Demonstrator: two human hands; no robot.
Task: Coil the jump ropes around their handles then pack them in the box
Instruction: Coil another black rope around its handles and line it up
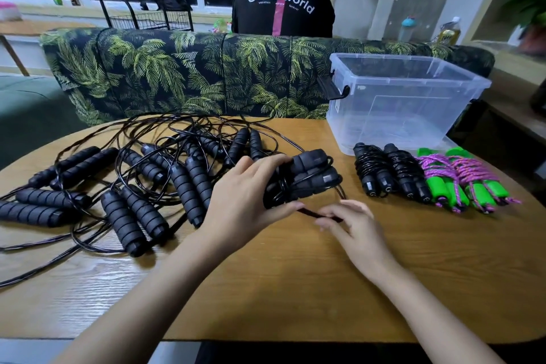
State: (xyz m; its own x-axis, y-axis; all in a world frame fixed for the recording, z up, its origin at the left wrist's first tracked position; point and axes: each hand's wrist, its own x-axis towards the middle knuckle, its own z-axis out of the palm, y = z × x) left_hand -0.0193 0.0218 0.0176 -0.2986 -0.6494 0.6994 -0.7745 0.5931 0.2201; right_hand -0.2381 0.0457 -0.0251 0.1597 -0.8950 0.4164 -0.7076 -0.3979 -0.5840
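Observation:
My left hand (pixel 245 195) grips a pair of black foam jump-rope handles (pixel 307 179) held together, with black cord partly wound around them. My right hand (pixel 351 224) pinches the loose black cord (pixel 310 213) just below the bundle. Two coiled black ropes (pixel 390 171) and two coiled green-handled ropes with pink cord (pixel 466 183) lie side by side to the right. Behind them a clear plastic box (pixel 399 103) stands open. Several uncoiled black ropes (pixel 147 183) lie tangled across the left of the wooden table (pixel 280 289).
A palm-print sofa back (pixel 183 74) runs behind the table. A person in a black shirt (pixel 282 6) sits beyond it, facing away. Bottles (pixel 449 31) stand at the far right, and a wire rack (pixel 147 18) at the far left.

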